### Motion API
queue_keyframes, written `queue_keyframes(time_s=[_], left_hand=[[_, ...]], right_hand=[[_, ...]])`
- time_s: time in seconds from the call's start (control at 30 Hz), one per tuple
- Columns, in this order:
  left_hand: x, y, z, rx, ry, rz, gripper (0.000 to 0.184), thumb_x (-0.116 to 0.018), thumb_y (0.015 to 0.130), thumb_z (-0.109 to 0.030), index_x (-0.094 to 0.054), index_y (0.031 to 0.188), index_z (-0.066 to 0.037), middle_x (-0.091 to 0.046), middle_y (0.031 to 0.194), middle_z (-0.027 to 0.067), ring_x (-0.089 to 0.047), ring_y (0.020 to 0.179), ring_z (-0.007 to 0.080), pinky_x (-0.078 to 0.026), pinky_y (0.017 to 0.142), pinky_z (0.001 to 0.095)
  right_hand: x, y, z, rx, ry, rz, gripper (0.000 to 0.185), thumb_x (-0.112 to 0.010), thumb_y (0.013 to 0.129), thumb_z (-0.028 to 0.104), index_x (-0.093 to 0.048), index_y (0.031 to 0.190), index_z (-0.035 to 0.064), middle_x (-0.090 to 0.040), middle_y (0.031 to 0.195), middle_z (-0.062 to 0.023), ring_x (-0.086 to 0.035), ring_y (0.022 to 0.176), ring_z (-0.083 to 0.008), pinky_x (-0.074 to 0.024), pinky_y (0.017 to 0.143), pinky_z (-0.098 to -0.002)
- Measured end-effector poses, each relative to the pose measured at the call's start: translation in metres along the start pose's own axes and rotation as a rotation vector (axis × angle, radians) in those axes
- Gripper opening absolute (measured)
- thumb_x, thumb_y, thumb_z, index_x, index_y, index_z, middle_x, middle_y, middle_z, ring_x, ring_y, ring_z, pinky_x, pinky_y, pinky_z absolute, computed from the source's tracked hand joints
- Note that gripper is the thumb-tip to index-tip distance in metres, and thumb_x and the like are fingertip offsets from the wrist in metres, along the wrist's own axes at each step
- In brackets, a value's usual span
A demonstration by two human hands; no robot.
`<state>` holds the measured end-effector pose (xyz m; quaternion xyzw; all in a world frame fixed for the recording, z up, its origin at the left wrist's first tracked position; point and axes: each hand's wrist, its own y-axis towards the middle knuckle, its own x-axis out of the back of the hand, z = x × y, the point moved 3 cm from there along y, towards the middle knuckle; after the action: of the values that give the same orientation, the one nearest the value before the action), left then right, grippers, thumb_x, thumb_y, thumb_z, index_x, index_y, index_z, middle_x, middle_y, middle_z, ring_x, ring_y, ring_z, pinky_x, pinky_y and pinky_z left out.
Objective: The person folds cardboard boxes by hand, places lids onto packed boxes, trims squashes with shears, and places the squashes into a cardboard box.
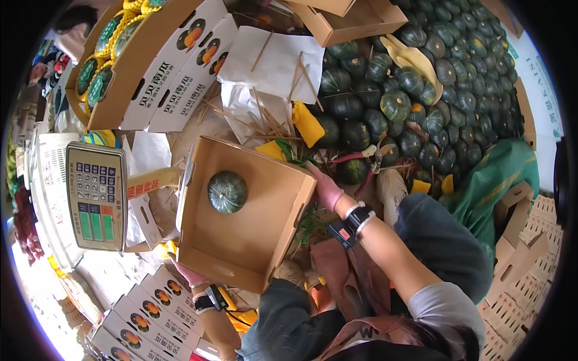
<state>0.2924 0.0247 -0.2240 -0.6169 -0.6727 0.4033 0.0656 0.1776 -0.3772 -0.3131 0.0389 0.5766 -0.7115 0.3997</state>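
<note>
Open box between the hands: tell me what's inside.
Inside the box, one green pumpkin rests on the bottom. The patch of cardboard directly beneath the pumpkin is covered and cannot be seen.

A produce-packing workplace is indicated. The upper right of the frame is filled by a great heap of dark green squash (395,106). At left, a digital scale (96,197) with a number keypad is seen. Squash-printed cartons (141,319) are lined up at lower left; at upper left, netted, labelled squash (99,84) are held in a large carton (150,75). At the centre, a single squash (227,192) is contained in an open cardboard box (241,243).
</note>
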Motion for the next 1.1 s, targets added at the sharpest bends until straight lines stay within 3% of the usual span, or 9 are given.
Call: queue_keyframes(time_s=[0.17,0.3,0.47,0.57,0.6,0.7,0.8,0.9,1.1], left_hand=[[-0.018,0.003,0.003,0.159,0.071,0.127,0.071,-0.037,0.090,-0.061,-0.053,0.120,0.000,-0.060,0.111,0.0104,-0.056,0.099,0.0230,-0.044,0.089,0.0361],[-0.001,0.044,0.015,-0.060,0.206,-0.200,0.069,-0.036,0.090,-0.062,-0.055,0.118,-0.001,-0.061,0.110,0.0089,-0.056,0.098,0.0219,-0.045,0.088,0.0332],[-0.060,0.077,0.033,0.153,0.159,0.249,0.072,-0.039,0.087,-0.066,-0.054,0.123,-0.006,-0.061,0.112,0.0079,-0.057,0.098,0.0200,-0.043,0.089,0.0308],[-0.095,0.065,0.034,0.154,0.363,0.152,0.072,-0.033,0.086,-0.068,-0.050,0.128,-0.012,-0.056,0.123,0.0026,-0.053,0.107,0.0202,-0.040,0.093,0.0369],[-0.088,0.066,0.032,0.166,0.335,0.182,0.071,-0.029,0.086,-0.069,-0.045,0.133,-0.019,-0.048,0.133,-0.0018,-0.043,0.119,0.0222,-0.035,0.097,0.0449],[-0.105,0.008,0.018,0.088,0.320,0.253,0.068,-0.031,0.085,-0.068,-0.031,0.141,-0.030,-0.030,0.146,0.0030,-0.027,0.132,0.0296,-0.016,0.106,0.0545],[-0.109,-0.048,0.014,-0.076,0.557,0.079,0.063,-0.051,0.087,-0.047,-0.030,0.141,-0.022,-0.033,0.144,0.0096,-0.037,0.127,0.0287,-0.034,0.099,0.0485],[-0.114,-0.096,0.026,-0.161,0.795,0.122,0.063,-0.052,0.087,-0.046,-0.031,0.141,-0.021,-0.034,0.143,0.0099,-0.038,0.126,0.0286,-0.034,0.099,0.0478],[-0.120,-0.145,0.048,-0.153,1.256,0.343,0.061,-0.052,0.087,-0.043,-0.032,0.139,-0.020,-0.036,0.141,0.0104,-0.039,0.124,0.0284,-0.035,0.098,0.0464]], right_hand=[[0.014,-0.073,-0.013,0.149,-0.038,-0.202,0.055,-0.043,0.093,0.047,-0.052,0.124,0.0024,-0.059,0.119,-0.0088,-0.056,0.105,-0.0201,-0.0411,0.094,-0.0328],[0.029,-0.107,-0.014,0.146,0.236,-0.276,0.059,-0.038,0.095,0.049,-0.048,0.127,0.0009,-0.056,0.124,-0.0111,-0.053,0.113,-0.0225,-0.0386,0.099,-0.0346],[0.072,-0.115,-0.012,0.152,0.124,-0.373,0.055,-0.033,0.096,0.050,-0.051,0.123,0.0052,-0.059,0.116,-0.0101,-0.055,0.105,-0.0217,-0.0434,0.090,-0.0324],[0.064,-0.170,0.030,0.361,-0.197,-0.696,0.036,-0.047,0.091,0.045,-0.053,0.105,0.0122,-0.053,0.087,-0.0013,-0.051,0.081,-0.0111,-0.0437,0.066,-0.0282],[0.060,-0.205,0.055,0.465,-0.103,-0.660,0.037,-0.047,0.092,0.042,-0.050,0.112,0.0106,-0.056,0.100,-0.0048,-0.057,0.082,-0.0169,-0.0477,0.073,-0.0307],[0.035,-0.328,0.120,1.018,-0.047,-0.488,0.024,-0.059,0.088,0.025,-0.054,0.103,0.0062,-0.050,0.084,-0.0010,-0.048,0.074,-0.0085,-0.0409,0.062,-0.0233],[0.018,-0.473,0.149,1.494,-0.281,-0.409,0.026,-0.061,0.088,0.020,-0.054,0.108,0.0041,-0.051,0.086,0.0016,-0.048,0.076,-0.0060,-0.0417,0.064,-0.0220],[0.053,-0.602,0.126,1.740,-0.704,-0.596,0.030,-0.055,0.091,0.020,-0.052,0.116,0.0026,-0.057,0.099,-0.0038,-0.055,0.090,-0.0116,-0.0456,0.080,-0.0239],[0.192,-0.708,-0.015,1.243,-0.651,-0.995,0.021,-0.051,0.091,0.015,-0.055,0.107,0.0003,-0.054,0.092,-0.0044,-0.053,0.087,-0.0118,-0.0440,0.079,-0.0242]])
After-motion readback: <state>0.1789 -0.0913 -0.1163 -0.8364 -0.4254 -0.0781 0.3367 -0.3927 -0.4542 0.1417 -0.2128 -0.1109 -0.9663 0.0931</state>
